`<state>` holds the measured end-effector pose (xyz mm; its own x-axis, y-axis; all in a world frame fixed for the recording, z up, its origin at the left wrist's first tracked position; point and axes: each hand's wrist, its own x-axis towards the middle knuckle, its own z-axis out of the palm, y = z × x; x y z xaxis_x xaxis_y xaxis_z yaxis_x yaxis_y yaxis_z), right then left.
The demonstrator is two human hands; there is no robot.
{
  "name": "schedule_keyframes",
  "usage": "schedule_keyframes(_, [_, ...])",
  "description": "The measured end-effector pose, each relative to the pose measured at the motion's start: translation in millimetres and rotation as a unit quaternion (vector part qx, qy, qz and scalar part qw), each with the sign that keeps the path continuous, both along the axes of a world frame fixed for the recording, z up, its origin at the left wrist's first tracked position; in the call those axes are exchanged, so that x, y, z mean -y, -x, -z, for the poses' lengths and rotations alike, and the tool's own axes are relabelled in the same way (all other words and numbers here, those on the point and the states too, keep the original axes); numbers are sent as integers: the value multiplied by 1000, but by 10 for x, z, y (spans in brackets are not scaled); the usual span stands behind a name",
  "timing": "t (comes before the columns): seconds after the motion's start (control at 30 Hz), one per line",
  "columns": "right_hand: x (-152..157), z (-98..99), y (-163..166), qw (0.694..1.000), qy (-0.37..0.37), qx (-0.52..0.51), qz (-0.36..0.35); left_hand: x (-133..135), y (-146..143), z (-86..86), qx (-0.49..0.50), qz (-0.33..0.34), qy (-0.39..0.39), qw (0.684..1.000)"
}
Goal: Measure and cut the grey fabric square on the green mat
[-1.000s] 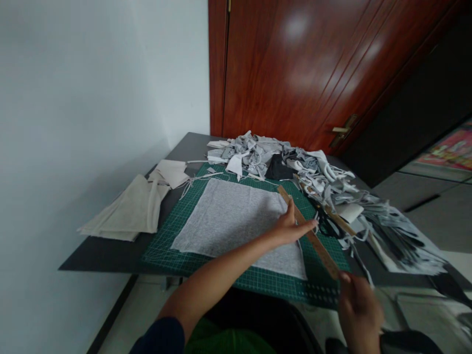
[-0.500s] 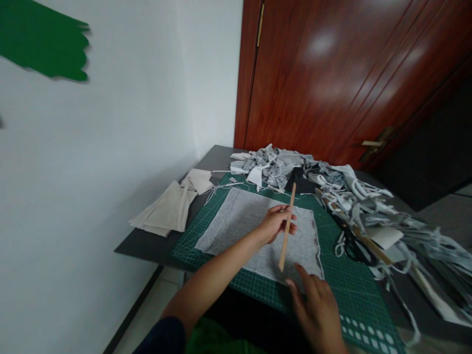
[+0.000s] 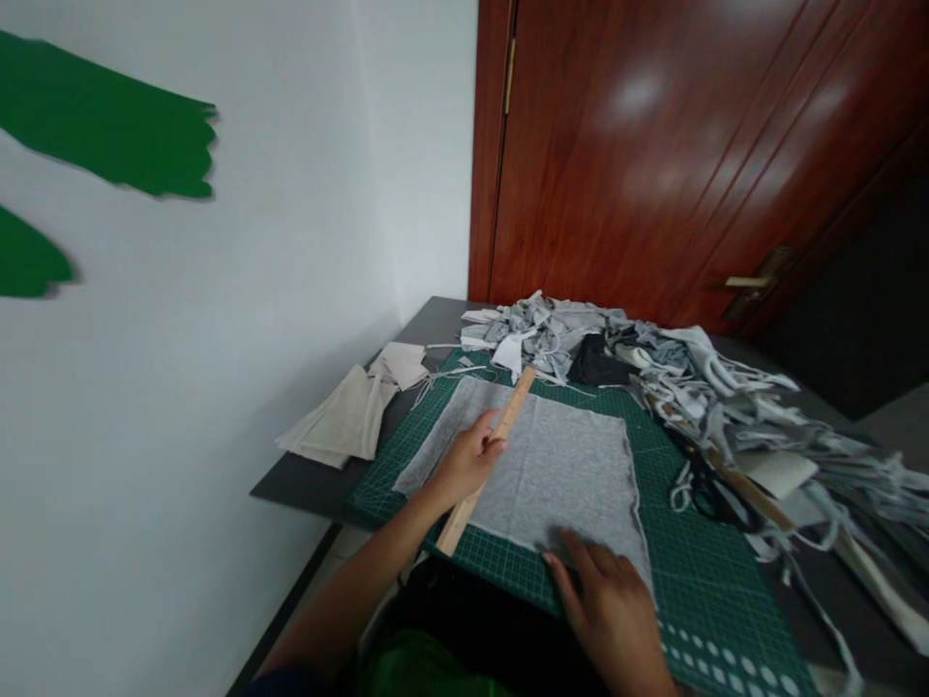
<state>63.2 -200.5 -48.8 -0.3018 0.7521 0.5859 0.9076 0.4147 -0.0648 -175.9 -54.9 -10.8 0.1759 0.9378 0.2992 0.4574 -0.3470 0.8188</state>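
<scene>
A piece of grey fabric [image 3: 573, 465] lies flat on the green cutting mat [image 3: 697, 561]. My left hand [image 3: 468, 460] grips a wooden ruler [image 3: 514, 405] near its middle. The ruler slants over the left part of the fabric, its lower end at the mat's front edge; whether it presses on the cloth I cannot tell. At the fabric's front right corner rests my right hand [image 3: 606, 600], with fingers apart and nothing in it.
Cream folded cloth [image 3: 338, 416] sits on the dark table at left. Grey and white fabric scraps [image 3: 537, 324] are heaped along the back and right. Black-handled scissors [image 3: 715, 494] lie among the right-hand scraps. A white wall and a wooden door [image 3: 616, 174] stand close behind.
My left hand has moved left and towards me with the ruler, turning it from nearly upright in view to a diagonal over the fabric. My right hand has come down onto the fabric's front edge.
</scene>
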Motion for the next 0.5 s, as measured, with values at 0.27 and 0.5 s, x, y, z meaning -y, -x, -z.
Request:
schedule_keyframes(0.27, [1, 4, 0, 1000, -3, 15, 1, -39, 145, -86, -188, -118, -81, 972])
schedule_keyframes(0.5, [-9, -20, 14, 1000, -7, 19, -2, 215, 88, -98, -297, 94, -164, 936])
